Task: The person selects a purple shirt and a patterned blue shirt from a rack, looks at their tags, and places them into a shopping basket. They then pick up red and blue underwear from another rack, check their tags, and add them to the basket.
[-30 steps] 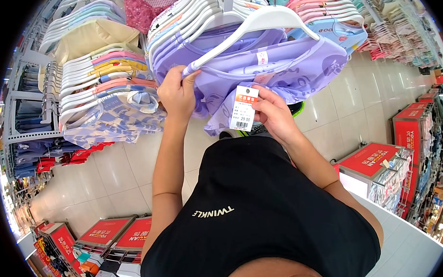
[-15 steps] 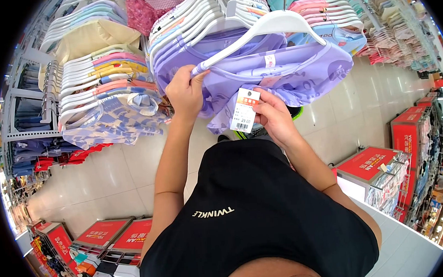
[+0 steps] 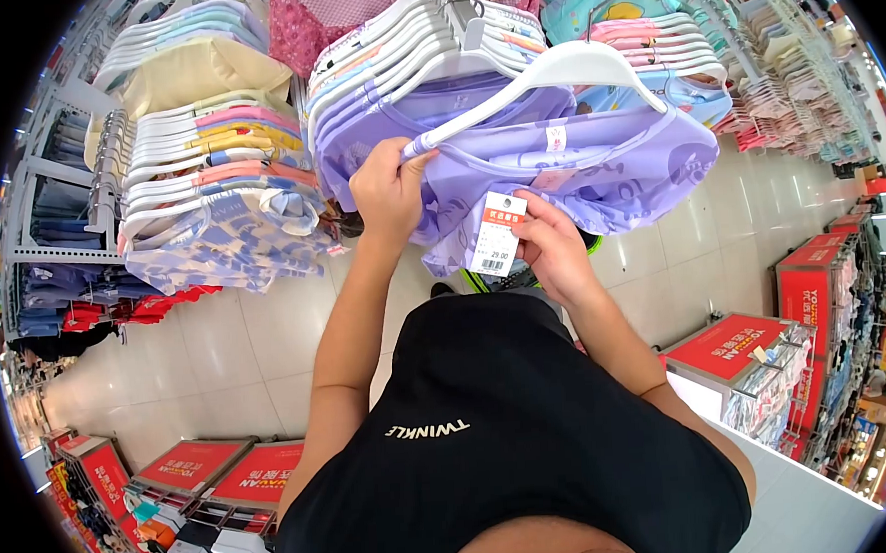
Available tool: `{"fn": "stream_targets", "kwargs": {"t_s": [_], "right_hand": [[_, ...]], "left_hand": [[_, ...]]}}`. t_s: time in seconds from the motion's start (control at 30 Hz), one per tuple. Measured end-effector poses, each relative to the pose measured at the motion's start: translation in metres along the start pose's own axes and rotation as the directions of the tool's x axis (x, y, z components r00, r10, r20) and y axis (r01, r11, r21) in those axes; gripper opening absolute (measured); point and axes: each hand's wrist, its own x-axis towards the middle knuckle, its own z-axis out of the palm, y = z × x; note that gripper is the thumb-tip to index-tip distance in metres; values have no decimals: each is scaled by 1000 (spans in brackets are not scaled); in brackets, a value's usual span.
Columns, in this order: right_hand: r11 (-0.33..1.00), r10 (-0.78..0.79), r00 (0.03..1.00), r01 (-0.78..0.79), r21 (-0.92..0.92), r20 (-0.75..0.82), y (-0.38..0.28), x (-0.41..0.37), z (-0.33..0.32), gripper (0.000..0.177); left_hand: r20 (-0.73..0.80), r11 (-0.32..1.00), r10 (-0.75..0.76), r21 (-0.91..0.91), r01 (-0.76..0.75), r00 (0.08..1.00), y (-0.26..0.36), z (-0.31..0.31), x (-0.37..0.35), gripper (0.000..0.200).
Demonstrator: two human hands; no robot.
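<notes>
Left hand [image 3: 389, 194] has its grip pinching the lilac printed fabric shirt [image 3: 609, 188] at the left end of its white plastic hanger [image 3: 564, 68]. Nearer right hand [image 3: 557, 250] pinches the white-and-orange rectangular paper tag [image 3: 497, 236], lying just left, long axis near-far.

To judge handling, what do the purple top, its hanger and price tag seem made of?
Purple top: likely soft, matte fabric, draping in folds. Hanger: probably smooth plastic, evenly white and rigid-looking. Price tag: probably smooth card, flat with crisp edges.
</notes>
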Motion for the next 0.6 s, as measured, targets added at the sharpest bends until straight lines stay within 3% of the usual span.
{"fn": "stream_targets", "kwargs": {"t_s": [0.1, 0.2, 0.3, 0.43, 0.6], "right_hand": [[992, 13, 999, -17, 122, 39, 0, 3, -2, 34], [914, 58, 994, -91, 396, 95, -5, 1, -4, 25], [871, 34, 994, -82, 485, 107, -9, -3, -2, 26], [895, 30, 998, -51, 442, 55, 3, -4, -10, 30], [836, 44, 955, -195, 512, 292, 3, -9, -17, 48]], "left_hand": [[-7, 1000, -15, 21, 15, 1000, -1, -5, -1, 19], [-18, 999, -26, 33, 27, 999, 0, -7, -2, 20], [-32, 999, -23, 29, 24, 999, 1, -7, -3, 21], [-33, 999, -12, 40, 13, 999, 4, -10, -3, 22], [-44, 999, 4, 41, -3, 999, 4, -14, -1, 22]]}}
